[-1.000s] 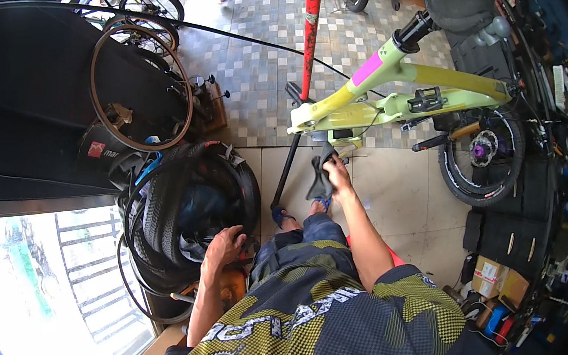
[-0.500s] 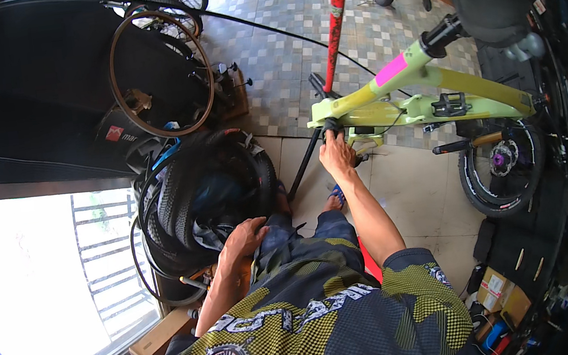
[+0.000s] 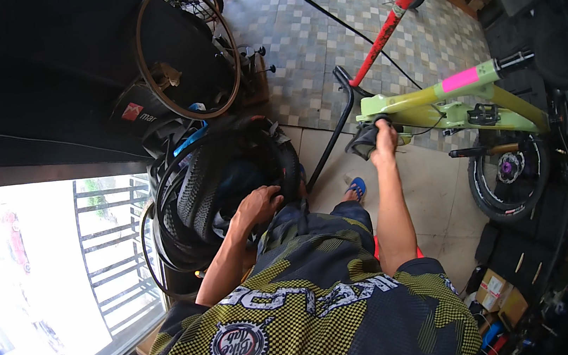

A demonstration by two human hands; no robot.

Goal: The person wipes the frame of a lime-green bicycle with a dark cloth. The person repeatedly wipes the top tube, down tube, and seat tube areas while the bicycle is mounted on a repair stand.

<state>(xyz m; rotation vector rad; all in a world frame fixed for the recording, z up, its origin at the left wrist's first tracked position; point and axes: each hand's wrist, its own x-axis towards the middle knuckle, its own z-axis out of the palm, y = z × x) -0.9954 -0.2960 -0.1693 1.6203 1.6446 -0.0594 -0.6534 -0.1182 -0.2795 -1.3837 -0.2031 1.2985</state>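
Note:
My right hand (image 3: 385,142) is closed on a dark cloth (image 3: 363,142), pressed against the left end of a pale green-yellow bike frame (image 3: 423,98). The frame lies sideways at the right, with a pink patch on one tube and a black tube at its far end. Part of the cloth hangs below the frame, and my fingertips are partly hidden in it. My left hand (image 3: 258,206) rests by my thigh with its fingers loosely stretched, holding nothing, close to a pile of black bike tyres (image 3: 194,199).
A red stand pole (image 3: 381,43) with a black leg (image 3: 335,132) rises behind the frame. A bare rim (image 3: 139,50) leans at upper left. On the right are a wheel (image 3: 480,189), a black-and-tan fork leg (image 3: 486,150) and cardboard boxes (image 3: 500,293). A bright window (image 3: 34,279) lies left.
My right hand has shifted its grip at the frame's end, and more dark cloth shows below it. The view has turned, so the frame and red pole appear farther right. My left hand stays by my thigh.

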